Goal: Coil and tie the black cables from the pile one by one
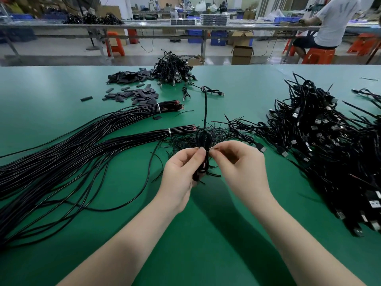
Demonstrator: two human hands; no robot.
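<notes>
Coil: coiled black cable (pixel 203 141) sits upright between both hands at the centre of the view, lifted off the green counter (pixel 61 83) so the tie can pass around its waist.
Left hand: left hand (pixel 181 172) has its grip curled round the lower half of the coil, seemingly to keep the loops from springing apart.
Right hand: right hand (pixel 240 162) has its grip pinching a thin tie end at the coil's middle, thumb and forefinger pressed together; the tie itself is too fine to make out clearly.
Loose tail: one strand runs from the coil toward 12 o'clock.
Supply: bundled straight cables (pixel 82 145) lie at 9 o'clock, within reach of the left hand.
Finished work: pile of tied USB cables (pixel 321 131) sits at 3 o'clock, probably the drop-off side.
Ties: short loose wire ties (pixel 185 141) lie just behind the hands.
Stage: tying under way, judging by the pinch.
</notes>
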